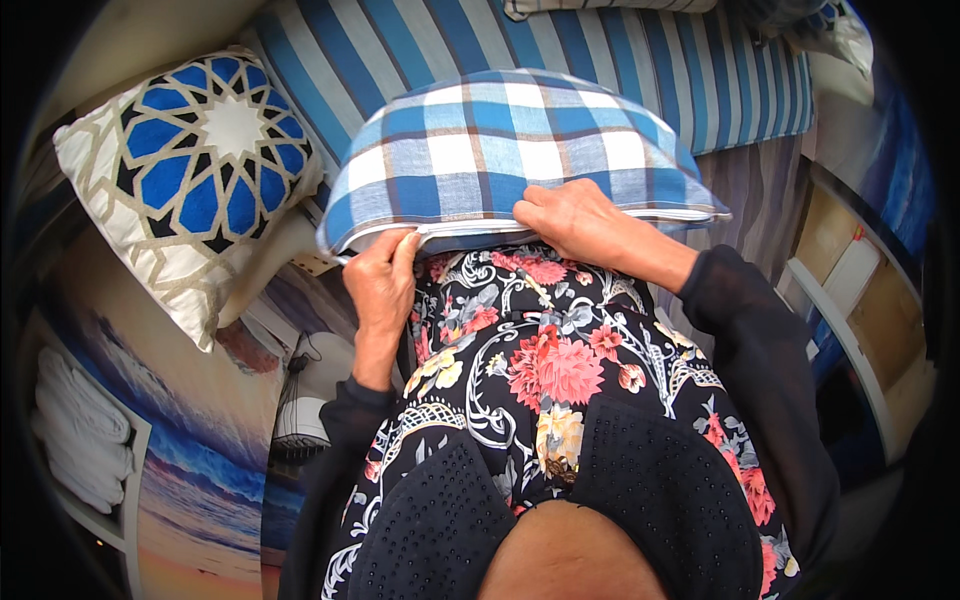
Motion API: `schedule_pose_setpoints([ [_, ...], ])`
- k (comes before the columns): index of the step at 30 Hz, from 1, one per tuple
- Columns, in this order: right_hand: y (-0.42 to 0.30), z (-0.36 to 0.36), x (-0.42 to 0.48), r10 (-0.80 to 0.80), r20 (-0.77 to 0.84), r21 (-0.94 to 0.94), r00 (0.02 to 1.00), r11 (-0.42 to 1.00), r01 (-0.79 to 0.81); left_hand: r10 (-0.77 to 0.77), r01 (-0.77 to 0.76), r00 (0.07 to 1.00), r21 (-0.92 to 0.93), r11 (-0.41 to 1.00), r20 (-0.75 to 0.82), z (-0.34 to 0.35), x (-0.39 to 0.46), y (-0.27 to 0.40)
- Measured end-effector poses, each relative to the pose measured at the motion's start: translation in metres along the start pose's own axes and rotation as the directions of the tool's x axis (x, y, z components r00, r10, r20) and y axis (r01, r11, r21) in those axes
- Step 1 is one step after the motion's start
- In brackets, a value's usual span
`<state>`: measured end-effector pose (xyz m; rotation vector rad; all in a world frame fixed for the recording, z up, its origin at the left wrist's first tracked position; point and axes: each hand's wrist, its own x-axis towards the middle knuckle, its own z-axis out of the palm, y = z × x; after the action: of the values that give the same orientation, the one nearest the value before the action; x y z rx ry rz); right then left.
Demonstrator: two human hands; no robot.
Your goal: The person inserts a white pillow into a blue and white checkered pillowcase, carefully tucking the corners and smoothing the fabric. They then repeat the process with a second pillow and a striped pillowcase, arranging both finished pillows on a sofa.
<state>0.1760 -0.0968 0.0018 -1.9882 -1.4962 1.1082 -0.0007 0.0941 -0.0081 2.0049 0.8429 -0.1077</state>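
A cushion in a blue and white checked cover (510, 142) rests at the front of my body, its zipped edge towards me. A white zipper (465, 225) runs along that edge; near its left end the edges part a little. My left hand (385, 277) pinches the zipper at that left part between thumb and fingers. Farther right, my right hand (574, 223) grips the cover's edge by the zipper, fingers curled. Whether a slider is under the left fingertips cannot be told.
Behind the cushion lies a striped blue and grey seat pad (450, 37). At the left stands a white cushion with a blue and black star pattern (225, 150). Folded white towels (82, 427) lie on a shelf at the lower left. An open compartment (862, 300) is at the right.
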Motion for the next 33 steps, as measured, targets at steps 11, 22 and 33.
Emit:
schedule_pose_setpoints([
  [11, -0.007, -0.017, -0.006, -0.046, -0.040, -0.004, 0.998, 0.999, 0.046, 0.074, -0.071, 0.993, 0.038, 0.997, -0.090, -0.028, -0.003, 0.011],
  [22, 0.005, -0.007, -0.001, -0.015, -0.075, 0.004, 0.997, 1.000, 0.015, 0.403, -0.360, 0.902, 0.243, 0.901, -0.155, -0.030, -0.001, -0.009],
  [33, 0.000, 0.001, 0.009, 0.037, -0.139, -0.010, 0.990, 0.999, -0.039, 0.246, -0.224, 0.877, 0.101, 0.969, -0.414, -0.004, -0.013, -0.014],
])
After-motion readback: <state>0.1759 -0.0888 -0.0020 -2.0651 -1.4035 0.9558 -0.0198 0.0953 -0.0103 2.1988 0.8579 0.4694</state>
